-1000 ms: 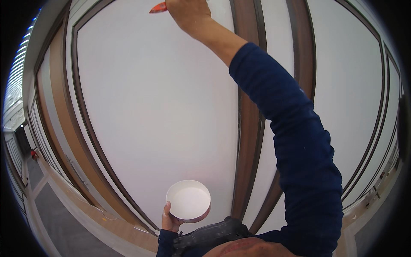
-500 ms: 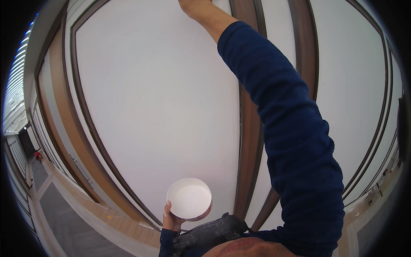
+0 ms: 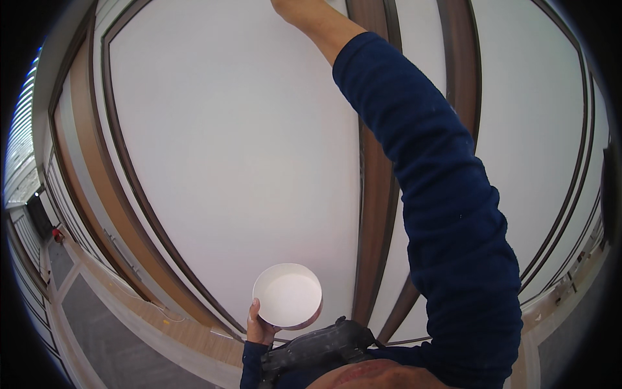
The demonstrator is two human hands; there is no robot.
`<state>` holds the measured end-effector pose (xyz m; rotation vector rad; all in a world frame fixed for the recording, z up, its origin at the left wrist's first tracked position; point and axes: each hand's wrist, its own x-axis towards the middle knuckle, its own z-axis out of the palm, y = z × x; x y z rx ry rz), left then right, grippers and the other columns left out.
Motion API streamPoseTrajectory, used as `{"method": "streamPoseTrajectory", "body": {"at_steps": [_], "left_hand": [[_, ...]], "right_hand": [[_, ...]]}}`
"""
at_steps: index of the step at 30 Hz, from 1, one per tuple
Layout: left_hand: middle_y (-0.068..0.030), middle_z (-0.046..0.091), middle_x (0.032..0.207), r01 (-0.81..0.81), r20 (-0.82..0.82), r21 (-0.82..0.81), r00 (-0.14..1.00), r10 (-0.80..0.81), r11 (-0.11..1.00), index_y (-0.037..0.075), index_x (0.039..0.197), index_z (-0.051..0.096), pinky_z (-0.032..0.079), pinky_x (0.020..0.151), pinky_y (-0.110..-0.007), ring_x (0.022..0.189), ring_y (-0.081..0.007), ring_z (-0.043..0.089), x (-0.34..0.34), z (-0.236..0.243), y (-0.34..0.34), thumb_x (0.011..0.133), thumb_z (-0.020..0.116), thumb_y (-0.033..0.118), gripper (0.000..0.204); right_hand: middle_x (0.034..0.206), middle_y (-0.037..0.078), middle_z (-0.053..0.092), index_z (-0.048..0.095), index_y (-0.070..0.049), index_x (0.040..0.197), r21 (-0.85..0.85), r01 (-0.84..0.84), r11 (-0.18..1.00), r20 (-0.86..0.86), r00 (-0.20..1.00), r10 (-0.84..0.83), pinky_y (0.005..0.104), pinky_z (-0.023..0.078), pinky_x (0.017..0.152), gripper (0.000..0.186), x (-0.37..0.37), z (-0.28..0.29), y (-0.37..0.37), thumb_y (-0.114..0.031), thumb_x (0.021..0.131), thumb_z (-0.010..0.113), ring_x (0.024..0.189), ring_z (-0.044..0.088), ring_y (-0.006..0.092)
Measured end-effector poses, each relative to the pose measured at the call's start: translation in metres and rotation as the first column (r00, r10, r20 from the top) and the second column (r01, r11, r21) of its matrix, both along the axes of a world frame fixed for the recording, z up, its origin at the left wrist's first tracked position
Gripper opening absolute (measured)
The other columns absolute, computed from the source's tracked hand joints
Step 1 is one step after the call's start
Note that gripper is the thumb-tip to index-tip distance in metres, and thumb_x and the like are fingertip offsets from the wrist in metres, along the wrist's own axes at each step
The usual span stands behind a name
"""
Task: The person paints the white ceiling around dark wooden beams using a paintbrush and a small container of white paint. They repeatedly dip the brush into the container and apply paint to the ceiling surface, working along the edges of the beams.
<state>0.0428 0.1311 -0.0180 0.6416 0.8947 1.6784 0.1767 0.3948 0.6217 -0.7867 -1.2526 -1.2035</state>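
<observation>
Round white tub (image 3: 287, 293): specify location and appearance.

Location: lower middle of the frame, slightly left of centre, in front of the white panel (image 3: 233, 155). Appearance: circular mouth, thin rim, smooth pale interior. The outer wall shows as a narrow strip at the lower right, dull pinkish-purple in tone. The mouth is turned toward the camera, exposing most of the inside (whether the white within is a filling or the bare base cannot be determined from this view).

Specify the support.

Left hand (image 3: 260, 329): holding the tub. The thumb rests against the left part of the wall, close to the rim; the other fingers pass underneath and are largely hidden.

Specify the right hand.

Right hand (image 3: 289, 5): top edge of the frame, near centre. Only the portion next to the wrist is visible. The fingers lie outside the frame, so I cannot tell whether that grip is wide, narrow or closed on something. The bare forearm (image 3: 334, 29) leads down into a dark blue sleeve (image 3: 447, 214), right of centre.

List adjacent items.

Black bag (image 3: 324, 347): bottom of the frame, below and right of the tub. Dark brown upright strip (image 3: 377, 220): right of the tub. Floor (image 3: 129, 343): lower left, grey with lighter bands.
</observation>
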Motion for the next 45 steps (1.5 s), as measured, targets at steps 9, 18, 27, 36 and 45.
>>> {"method": "streamPoseTrajectory", "body": {"at_steps": [9,18,27,36,45], "left_hand": [[-0.0237,0.06,0.143,0.007,0.011,-0.005,1.0,-0.007,1.0,0.003,0.157,0.04,0.068,0.085,-0.052,0.119,-0.0384,0.071,0.002,0.007,0.0,0.095,0.063,0.064,0.09],[-0.0247,0.058,0.146,0.04,-0.003,-0.04,0.999,-0.04,0.998,0.005,0.159,0.036,0.065,0.088,-0.059,0.121,-0.0419,0.069,-0.006,-0.001,0.0,0.094,0.063,0.068,0.094],[-0.0221,0.059,0.146,0.075,0.044,-0.005,0.996,-0.074,0.997,0.006,0.16,0.037,0.063,0.09,-0.057,0.123,-0.0395,0.068,-0.003,-0.001,-0.001,0.095,0.061,0.065,0.09],[-0.0223,0.057,0.148,-0.02,0.009,-0.026,1.0,0.021,0.999,0.006,0.16,0.037,0.061,0.093,-0.06,0.128,-0.0409,0.065,0.01,0.009,-0.007,0.094,0.061,0.067,0.093],[-0.0234,0.058,0.146,-0.063,0.074,-0.022,0.995,0.065,0.998,0.005,0.159,0.037,0.065,0.092,-0.056,0.124,-0.039,0.069,0.019,0.0,0.006,0.094,0.061,0.068,0.094]], "right_hand": [[0.102,0.008,0.076,0.078,-0.007,0.1,-0.072,0.013,0.997,0.029,1.0,-0.011,0.0353,0.056,0.085,0.017,0.001,-0.022,0.002,-0.016,0.097,0.065,0.101,0.069,0.0222],[0.098,0.008,0.073,0.075,-0.007,0.097,-0.065,-0.031,0.997,0.007,0.999,0.032,0.0347,0.057,0.081,0.012,-0.002,-0.06,0.011,-0.014,0.095,0.066,0.099,0.069,0.0256],[0.1,0.02,0.067,0.069,0.0,0.096,-0.236,-0.229,0.944,0.204,0.938,0.279,0.0399,0.061,0.064,0.016,0.02,-0.112,-0.052,-0.006,0.083,0.076,0.093,0.069,0.0333],[0.098,0.015,0.073,0.07,-0.009,0.098,0.12,-0.439,0.89,0.36,0.855,0.373,0.0479,0.058,0.083,0.012,0.042,0.061,-0.008,-0.005,0.094,0.06,0.102,0.067,0.0398],[0.089,0.021,0.074,0.072,-0.009,0.094,-0.165,-0.301,0.939,0.43,0.835,0.343,0.0499,0.056,0.079,0.023,0.129,0.069,0.018,-0.019,0.095,0.052,0.09,0.073,0.041]]}}
